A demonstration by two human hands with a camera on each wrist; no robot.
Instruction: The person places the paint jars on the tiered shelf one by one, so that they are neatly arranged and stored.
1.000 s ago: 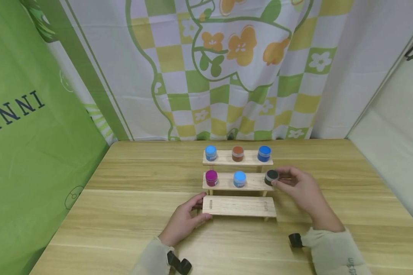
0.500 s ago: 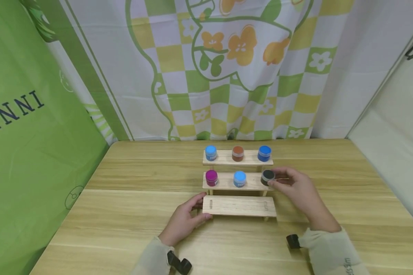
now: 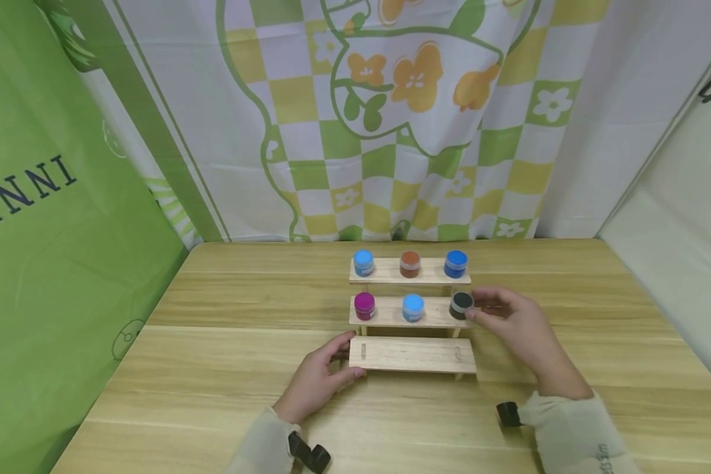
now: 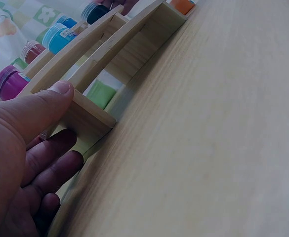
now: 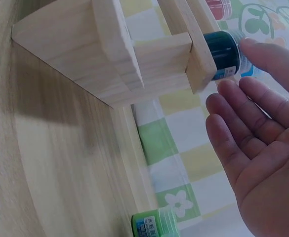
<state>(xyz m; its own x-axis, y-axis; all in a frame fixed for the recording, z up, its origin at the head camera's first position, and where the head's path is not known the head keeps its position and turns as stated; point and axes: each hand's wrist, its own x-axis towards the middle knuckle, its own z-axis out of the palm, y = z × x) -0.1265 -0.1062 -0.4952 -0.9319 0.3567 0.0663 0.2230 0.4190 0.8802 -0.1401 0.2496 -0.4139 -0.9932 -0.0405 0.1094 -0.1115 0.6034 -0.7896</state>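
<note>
A three-step wooden display stand (image 3: 411, 354) bears small paint jars on its back and middle steps. My left hand (image 3: 318, 382) grips the left end of the bare front step; in the left wrist view the thumb lies on the plank's edge with fingers below. My right hand (image 3: 518, 329) is at the dark paint jar (image 3: 462, 305) on the right of the middle step. In the right wrist view its thumb is at that jar's clear lid, and the fingers spread loosely beside it. A purple jar (image 3: 365, 306) and a light blue jar (image 3: 413, 307) share that step.
Light blue (image 3: 364, 263), brown (image 3: 410, 264) and blue (image 3: 455, 264) jars line the back step. A green jar (image 5: 154, 224) and an orange jar (image 4: 182, 5) show only in the wrist views. Patterned curtain (image 3: 403, 191) hangs behind the wooden table (image 3: 243, 303).
The dark jar has shifted slightly left on the middle step. My right hand moved left with it, then back right a little. The left hand has stayed put.
</note>
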